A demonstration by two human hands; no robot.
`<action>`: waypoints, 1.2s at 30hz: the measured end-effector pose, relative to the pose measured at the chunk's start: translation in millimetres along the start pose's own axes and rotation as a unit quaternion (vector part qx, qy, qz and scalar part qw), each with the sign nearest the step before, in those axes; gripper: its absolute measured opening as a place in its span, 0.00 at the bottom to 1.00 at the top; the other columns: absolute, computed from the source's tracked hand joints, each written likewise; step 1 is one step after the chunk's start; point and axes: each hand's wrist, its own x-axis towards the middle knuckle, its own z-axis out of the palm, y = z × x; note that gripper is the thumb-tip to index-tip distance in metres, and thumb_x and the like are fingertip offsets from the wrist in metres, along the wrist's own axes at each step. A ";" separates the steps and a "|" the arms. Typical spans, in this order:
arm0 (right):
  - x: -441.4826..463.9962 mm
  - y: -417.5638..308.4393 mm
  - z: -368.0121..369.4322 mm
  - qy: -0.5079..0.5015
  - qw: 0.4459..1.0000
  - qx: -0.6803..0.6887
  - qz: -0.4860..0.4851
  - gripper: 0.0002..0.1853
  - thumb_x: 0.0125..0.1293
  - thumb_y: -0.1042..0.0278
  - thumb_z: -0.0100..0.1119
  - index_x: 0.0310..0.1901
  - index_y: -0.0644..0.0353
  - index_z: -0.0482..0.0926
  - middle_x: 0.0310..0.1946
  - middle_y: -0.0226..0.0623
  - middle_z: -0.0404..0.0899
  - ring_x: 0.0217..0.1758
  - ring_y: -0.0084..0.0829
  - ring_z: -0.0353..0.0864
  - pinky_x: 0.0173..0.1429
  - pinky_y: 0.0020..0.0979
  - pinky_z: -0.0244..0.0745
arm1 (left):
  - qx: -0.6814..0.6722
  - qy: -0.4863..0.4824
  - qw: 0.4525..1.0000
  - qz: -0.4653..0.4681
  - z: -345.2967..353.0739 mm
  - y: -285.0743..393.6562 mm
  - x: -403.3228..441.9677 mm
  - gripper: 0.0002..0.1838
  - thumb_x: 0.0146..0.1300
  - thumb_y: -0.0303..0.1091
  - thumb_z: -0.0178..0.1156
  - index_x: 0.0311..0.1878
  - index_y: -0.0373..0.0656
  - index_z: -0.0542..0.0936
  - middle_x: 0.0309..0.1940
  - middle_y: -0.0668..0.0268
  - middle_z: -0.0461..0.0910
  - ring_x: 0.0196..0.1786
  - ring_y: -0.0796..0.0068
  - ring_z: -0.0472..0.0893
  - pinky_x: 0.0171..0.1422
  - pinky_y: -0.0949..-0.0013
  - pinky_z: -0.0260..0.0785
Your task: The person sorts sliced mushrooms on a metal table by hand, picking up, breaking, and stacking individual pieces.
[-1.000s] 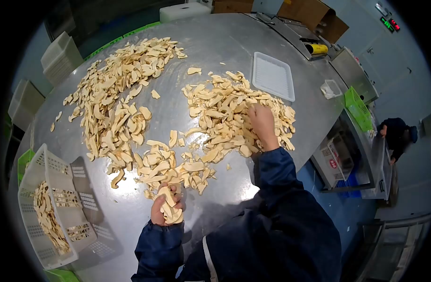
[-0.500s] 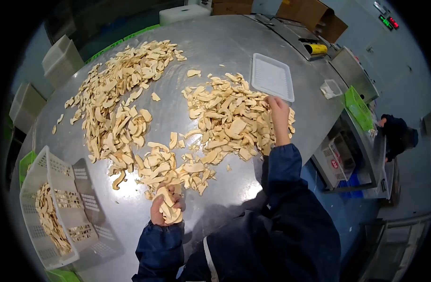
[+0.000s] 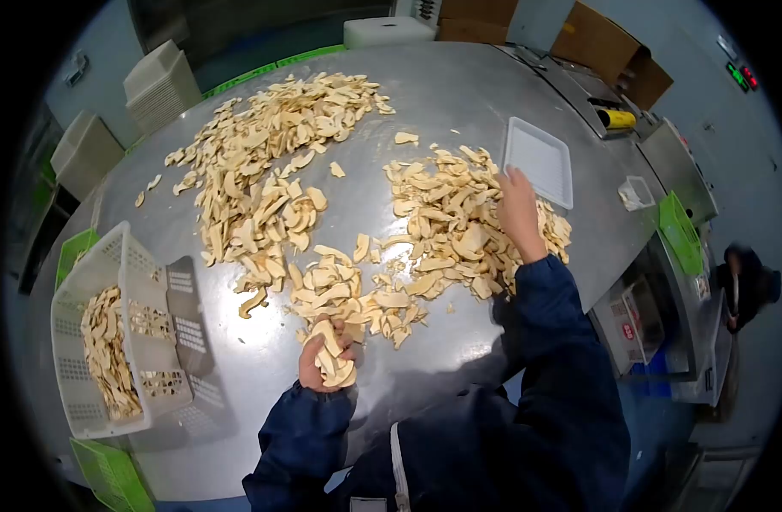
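Several pale slices (image 3: 333,357) are stacked in my left hand (image 3: 312,363), whose fingers wrap round them, low over the near edge of the scattered slices. My right hand (image 3: 519,209) is over the upper right part of the right pile (image 3: 446,222), close to the white tray (image 3: 540,162). Its fingers are bent together; whether anything is between them is too small to tell. A larger pile of slices (image 3: 263,145) spreads over the left part of the metal table (image 3: 442,81).
A white perforated basket (image 3: 131,341) with slices stands at the left, beside green crates (image 3: 109,474). Stacked white baskets (image 3: 160,85) are at the back left. A small clear container (image 3: 637,193) lies at the right. Another person (image 3: 749,286) stands at the far right.
The view has shifted, so the table scene sits further right. My right hand has moved from the middle of the right pile towards its tray side. My left hand still holds its slices.
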 end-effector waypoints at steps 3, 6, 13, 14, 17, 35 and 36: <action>-17.1 -60.8 -30.3 -0.152 0.979 0.126 -0.060 0.23 0.50 0.74 0.57 0.51 0.57 0.75 0.62 0.52 0.63 0.66 0.53 0.59 0.68 0.45 0.56 | 0.009 -0.007 1.000 0.003 3.8 -1.0 -0.4 0.20 0.60 0.32 0.54 0.57 0.50 0.69 0.47 0.62 0.69 0.39 0.71 0.69 0.37 0.70 0.66; -39.2 -85.2 -50.1 -0.262 0.947 0.085 -0.163 0.26 0.47 0.68 0.64 0.52 0.52 0.75 0.66 0.50 0.56 0.69 0.54 0.53 0.69 0.48 0.52 | 0.012 -0.010 1.000 0.001 4.6 -0.1 -0.2 0.20 0.59 0.32 0.54 0.57 0.50 0.69 0.46 0.62 0.69 0.38 0.71 0.69 0.36 0.69 0.66; -52.2 25.0 -20.5 -0.158 0.986 0.054 -0.029 0.19 0.48 0.75 0.60 0.46 0.55 0.79 0.62 0.53 0.64 0.65 0.54 0.60 0.67 0.45 0.57 | 0.015 -0.012 1.000 0.012 6.9 -2.5 2.2 0.22 0.60 0.32 0.54 0.59 0.51 0.67 0.46 0.63 0.68 0.38 0.73 0.70 0.37 0.71 0.67; -51.7 25.1 -20.7 -0.124 0.992 0.022 -0.008 0.19 0.48 0.76 0.60 0.45 0.56 0.79 0.61 0.53 0.64 0.64 0.54 0.61 0.67 0.44 0.57 | 0.009 -0.006 1.000 0.021 6.9 -0.8 2.6 0.22 0.60 0.32 0.54 0.58 0.50 0.67 0.46 0.62 0.68 0.38 0.72 0.70 0.36 0.71 0.67; -49.0 -30.1 -43.3 -0.140 0.978 0.148 -0.041 0.19 0.49 0.75 0.59 0.46 0.58 0.78 0.62 0.51 0.64 0.65 0.54 0.60 0.67 0.44 0.57 | -0.034 -0.008 0.998 0.044 2.4 6.3 2.1 0.22 0.60 0.31 0.53 0.59 0.50 0.67 0.47 0.62 0.68 0.38 0.72 0.70 0.37 0.71 0.67; -82.9 -191.2 -26.2 -0.233 0.894 0.255 -0.284 0.24 0.49 0.65 0.67 0.49 0.59 0.72 0.55 0.48 0.68 0.64 0.49 0.62 0.66 0.45 0.58 | -0.120 -0.038 0.975 0.183 0.2 63.2 -7.0 0.21 0.62 0.29 0.53 0.59 0.53 0.69 0.48 0.63 0.68 0.42 0.72 0.71 0.39 0.70 0.68; -81.7 -191.4 -23.4 -0.234 0.896 0.256 -0.277 0.23 0.48 0.65 0.67 0.47 0.60 0.73 0.54 0.48 0.69 0.62 0.49 0.63 0.65 0.45 0.59 | -0.113 -0.038 0.975 0.185 -2.3 61.7 -6.7 0.22 0.62 0.29 0.53 0.60 0.53 0.68 0.48 0.63 0.69 0.42 0.72 0.72 0.39 0.70 0.68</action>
